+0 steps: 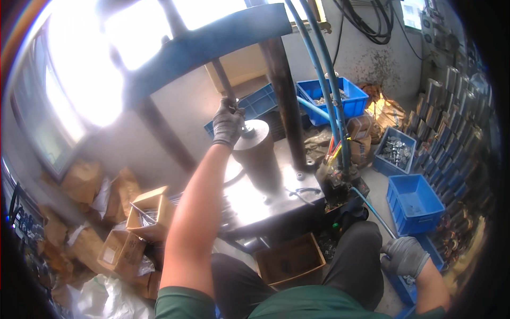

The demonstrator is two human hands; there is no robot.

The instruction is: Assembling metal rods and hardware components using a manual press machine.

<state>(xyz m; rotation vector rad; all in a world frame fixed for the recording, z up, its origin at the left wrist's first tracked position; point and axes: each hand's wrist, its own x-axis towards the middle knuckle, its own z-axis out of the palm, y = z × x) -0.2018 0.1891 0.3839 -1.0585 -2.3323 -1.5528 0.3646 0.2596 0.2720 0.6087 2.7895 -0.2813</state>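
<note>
My left hand (227, 123), in a grey glove, is raised with its fingers closed at the lower end of a metal rod (222, 75). What lies between the fingers is too small to make out. Just beside it, a thick grey metal cylinder (257, 154) stands upright on the press table (247, 204), with a small metal part (247, 131) on its top. Low at the right, my gloved right hand (407, 257) is wrapped round the end of a long thin blue-green lever (374, 211).
The blue press beam (207, 50) and a dark post (284, 101) frame the table. A pair of pliers (305, 192) lies on it. Blue bins (415, 204) and stacked metal tubes (451, 127) stand right; cardboard boxes (121, 252) stand left. An open box (291, 260) sits below the table.
</note>
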